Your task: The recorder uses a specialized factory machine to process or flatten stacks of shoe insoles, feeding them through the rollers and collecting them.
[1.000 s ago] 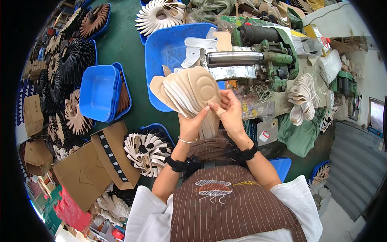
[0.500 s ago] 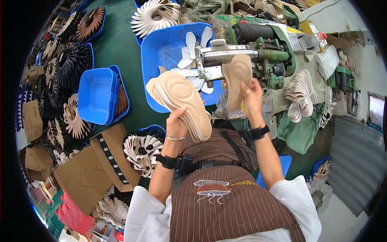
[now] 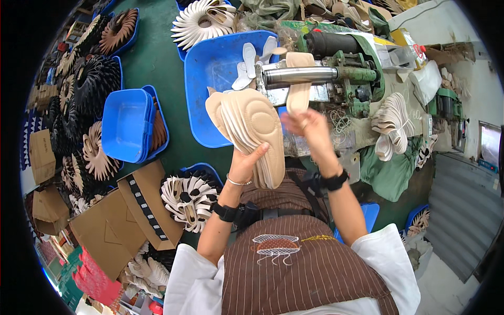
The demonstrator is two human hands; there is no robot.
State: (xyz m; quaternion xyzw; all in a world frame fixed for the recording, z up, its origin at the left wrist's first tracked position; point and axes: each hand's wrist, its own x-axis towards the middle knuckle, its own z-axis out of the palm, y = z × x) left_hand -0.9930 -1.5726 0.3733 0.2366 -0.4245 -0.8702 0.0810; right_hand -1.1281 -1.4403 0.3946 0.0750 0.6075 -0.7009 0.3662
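Observation:
My left hand (image 3: pixel 245 164) is closed round the lower part of a fanned stack of beige padded insoles (image 3: pixel 263 123). One more beige insole (image 3: pixel 299 93) lies crosswise in the roller machine, its middle hidden by the shiny metal roller (image 3: pixel 283 76). Just below the near end of that insole is my right hand (image 3: pixel 314 131), slightly blurred, its fingers stretched toward the stack and holding nothing that I can see. Behind the stack, a large blue tub (image 3: pixel 202 68) holds several white insoles (image 3: pixel 242 77).
Green machine parts (image 3: pixel 357 73) stand right of the roller. A tied bundle of pale insoles (image 3: pixel 394 123) hangs at the bench's right side, near a green cloth (image 3: pixel 391 170). Stacked blue bins (image 3: pixel 125 123), cardboard (image 3: pixel 113 220) and a bundle of white pieces (image 3: pixel 189 202) are to the left.
The insole that was in my right hand is now in the roller machine, and that hand has let go and moved down-left. The left hand's stack has shifted slightly right.

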